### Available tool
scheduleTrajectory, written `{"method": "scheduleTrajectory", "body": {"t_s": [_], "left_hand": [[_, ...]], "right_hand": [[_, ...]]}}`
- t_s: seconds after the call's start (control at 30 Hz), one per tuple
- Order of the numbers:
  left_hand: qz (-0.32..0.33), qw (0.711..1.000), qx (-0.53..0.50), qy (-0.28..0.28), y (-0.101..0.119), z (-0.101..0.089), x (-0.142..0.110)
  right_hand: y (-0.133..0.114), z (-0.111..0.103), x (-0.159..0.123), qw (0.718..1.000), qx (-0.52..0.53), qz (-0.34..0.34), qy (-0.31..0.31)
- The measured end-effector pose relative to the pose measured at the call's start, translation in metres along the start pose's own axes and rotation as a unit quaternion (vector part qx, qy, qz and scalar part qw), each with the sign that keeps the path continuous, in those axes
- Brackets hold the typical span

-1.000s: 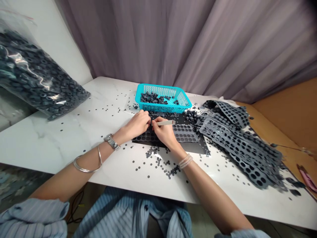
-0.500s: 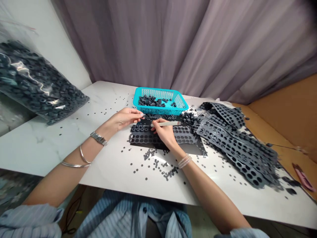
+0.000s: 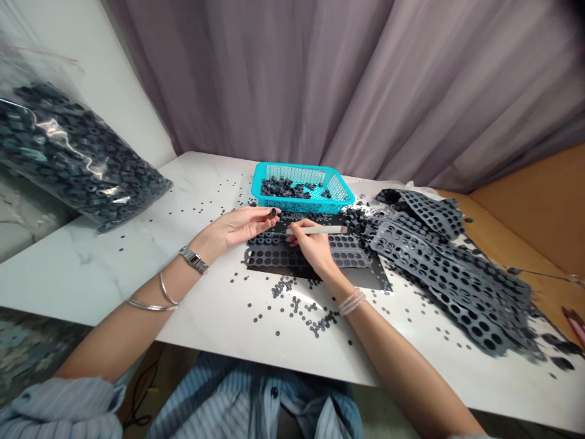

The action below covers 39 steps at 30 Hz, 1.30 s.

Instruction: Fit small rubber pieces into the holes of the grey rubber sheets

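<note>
Well, we have a small dark round piece (image 3: 273,212) pinched at the fingertips of our left hand (image 3: 240,227), and the other fingers are loosely bent. We hold it up just in front of the blue basket (image 3: 295,199). Our right hand (image 3: 311,242) is curled around a pale stick (image 3: 325,230), the way we hold a pencil, and its near end is above a dark sheet (image 3: 274,258) with rows of round spots. We see this sheet lying on a flat black mat (image 3: 372,279), on the white table (image 3: 214,329). In the basket we see a heap of little dark pieces (image 3: 281,186). Lots of tiny dark dots are spread over the table. To the right we see a messy pile of sheets full of holes (image 3: 429,268), and to the left a big clear bag (image 3: 82,155) of dark pieces
</note>
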State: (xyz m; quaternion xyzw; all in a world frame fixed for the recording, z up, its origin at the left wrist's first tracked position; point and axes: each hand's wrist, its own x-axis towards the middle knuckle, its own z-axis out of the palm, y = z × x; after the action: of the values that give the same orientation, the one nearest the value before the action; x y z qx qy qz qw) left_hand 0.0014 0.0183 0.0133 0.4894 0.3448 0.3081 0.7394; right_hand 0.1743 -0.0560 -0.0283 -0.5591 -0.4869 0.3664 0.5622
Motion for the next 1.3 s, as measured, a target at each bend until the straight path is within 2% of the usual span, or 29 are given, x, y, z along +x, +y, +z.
{"method": "scheduleTrajectory", "body": {"t_s": [0.1,0.17,0.27,0.37,0.43,0.53,0.6,0.7,0.77,0.87,0.97,1.0,1.03,1.13,1.2,1.3], "left_hand": [[0.033,0.999,0.04,-0.007,0.001,0.001,0.0],[0.073,0.992,0.106,0.0,0.001,0.0,0.001],[0.124,0.961,0.243,0.039,0.0,0.002,0.001],[0.141,0.928,0.341,0.056,-0.003,0.007,-0.004],[0.176,0.874,0.45,0.052,-0.007,0.009,-0.008],[0.237,0.758,0.607,0.026,-0.014,0.01,-0.013],[0.247,0.726,0.642,0.008,-0.02,0.009,-0.013],[0.248,0.708,0.661,0.006,-0.027,0.008,-0.009],[0.247,0.712,0.657,0.001,-0.029,0.009,-0.008],[0.225,0.739,0.634,-0.028,-0.018,0.009,-0.012],[0.18,0.792,0.577,-0.088,0.008,0.007,-0.021],[0.165,0.821,0.537,-0.105,0.017,0.005,-0.024],[0.15,0.853,0.491,-0.098,0.024,0.002,-0.026],[0.116,0.935,0.334,-0.01,0.034,-0.005,-0.025],[0.072,0.968,0.242,0.016,0.029,-0.007,-0.02],[0.021,0.992,0.121,-0.001,0.018,-0.007,-0.012]], "right_hand": [[0.0,-0.001,-0.002,1.0,0.003,0.011,-0.008],[0.001,-0.001,-0.004,1.0,-0.009,0.011,-0.018],[0.001,-0.002,-0.007,0.998,-0.05,-0.011,-0.03],[-0.001,-0.003,-0.01,0.994,-0.09,-0.04,-0.041],[-0.004,-0.004,-0.011,0.991,-0.112,-0.055,-0.048],[-0.007,-0.004,-0.013,0.986,-0.138,-0.069,-0.057],[-0.009,-0.003,-0.014,0.983,-0.153,-0.077,-0.062],[-0.011,-0.001,-0.015,0.978,-0.177,-0.09,-0.065],[-0.014,0.001,-0.016,0.973,-0.2,-0.095,-0.065],[-0.017,0.003,-0.017,0.967,-0.227,-0.1,-0.065],[-0.017,0.003,-0.017,0.968,-0.223,-0.097,-0.065],[-0.016,0.002,-0.016,0.97,-0.215,-0.092,-0.066],[-0.015,0.001,-0.015,0.973,-0.203,-0.087,-0.067],[-0.009,-0.001,-0.011,0.987,-0.138,-0.06,-0.055],[-0.006,-0.002,-0.007,0.995,-0.089,-0.038,-0.027],[-0.006,-0.004,-0.004,0.999,-0.031,-0.014,0.009]]}}
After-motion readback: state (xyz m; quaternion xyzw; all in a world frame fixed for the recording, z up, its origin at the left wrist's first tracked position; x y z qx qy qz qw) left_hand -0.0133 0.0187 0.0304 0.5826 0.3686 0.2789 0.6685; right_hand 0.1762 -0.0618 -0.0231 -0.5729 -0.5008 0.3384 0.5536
